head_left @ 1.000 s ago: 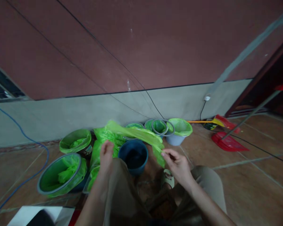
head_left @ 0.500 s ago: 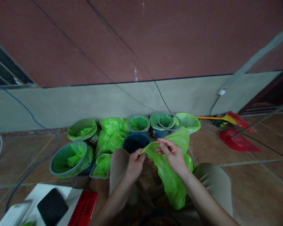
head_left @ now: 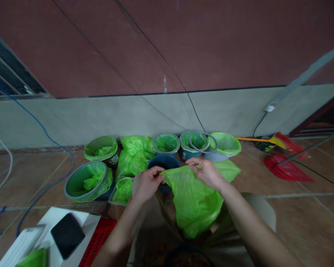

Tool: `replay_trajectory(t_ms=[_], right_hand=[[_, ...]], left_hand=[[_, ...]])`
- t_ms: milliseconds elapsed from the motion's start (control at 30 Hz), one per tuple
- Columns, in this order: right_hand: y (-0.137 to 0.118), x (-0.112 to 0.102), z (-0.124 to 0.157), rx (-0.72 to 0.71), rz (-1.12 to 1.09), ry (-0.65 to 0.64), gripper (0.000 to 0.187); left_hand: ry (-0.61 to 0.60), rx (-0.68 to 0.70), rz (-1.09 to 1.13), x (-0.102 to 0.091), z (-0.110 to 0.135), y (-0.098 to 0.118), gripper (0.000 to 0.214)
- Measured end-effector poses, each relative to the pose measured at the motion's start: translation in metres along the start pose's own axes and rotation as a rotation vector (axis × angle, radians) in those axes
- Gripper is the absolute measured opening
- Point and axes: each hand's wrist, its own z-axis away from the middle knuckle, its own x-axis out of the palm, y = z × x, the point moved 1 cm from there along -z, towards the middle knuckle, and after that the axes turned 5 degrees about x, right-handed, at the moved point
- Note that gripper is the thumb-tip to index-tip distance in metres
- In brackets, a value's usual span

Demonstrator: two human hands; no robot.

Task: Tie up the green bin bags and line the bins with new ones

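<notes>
A thin green plastic bag [head_left: 196,200] hangs between my hands, its top edge pulled out to the sides. My left hand [head_left: 150,181] pinches the bag's left corner. Farther right along the same edge, my right hand [head_left: 204,171] grips the plastic with bent fingers. Just beyond the left hand stands a dark blue bucket [head_left: 163,161] with no liner visible in it, partly hidden by the hand and bag. Behind it are a blue bin with a grey rim [head_left: 166,151] and another lined bin [head_left: 186,154], with a loose grey ring [head_left: 213,150] resting on top.
More green-lined bins [head_left: 72,196] stand at the left, near a stuffed green bag [head_left: 133,155] and a small lined container [head_left: 111,202]. A red dustpan [head_left: 284,170] and broom [head_left: 253,139] lie right. A black phone-like slab [head_left: 67,235] rests on a white board [head_left: 54,215] over a red crate [head_left: 100,231].
My hands have moved apart, the left one leftward, stretching the bag's edge. The bag now hangs wider and flatter. The view has shifted slightly.
</notes>
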Motion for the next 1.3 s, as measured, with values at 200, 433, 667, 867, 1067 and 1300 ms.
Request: replay_trajectory(t_ms=[200,433,667,867,1067,1300], right_hand=[[-0.023,-0.004,0.006,-0.075,-0.041,0.071,0.029],[-0.048,0.017,0.001,-0.018,-0.200,0.028,0.016],[-0.048,-0.004,-0.006,-0.040,-0.154,0.162,0.018],[-0.051,-0.024,-0.013,-0.090,-0.145,0.329,0.019],[-0.054,-0.042,-0.023,-0.105,-0.053,0.545,0.019],[-0.034,-0.098,-0.044,-0.038,0.012,0.751,0.020]], left_hand=[[-0.014,0.048,-0.026,0.012,-0.007,0.006,0.012],[-0.096,0.117,0.039,0.041,-0.016,0.005,0.032],[-0.208,0.123,0.223,0.061,-0.013,0.003,0.031],[-0.313,-0.013,0.557,0.082,0.010,0.006,0.037],[-0.296,-0.025,0.303,0.094,0.035,-0.016,0.033],[-0.153,-0.106,0.076,0.063,0.038,-0.048,0.018]])
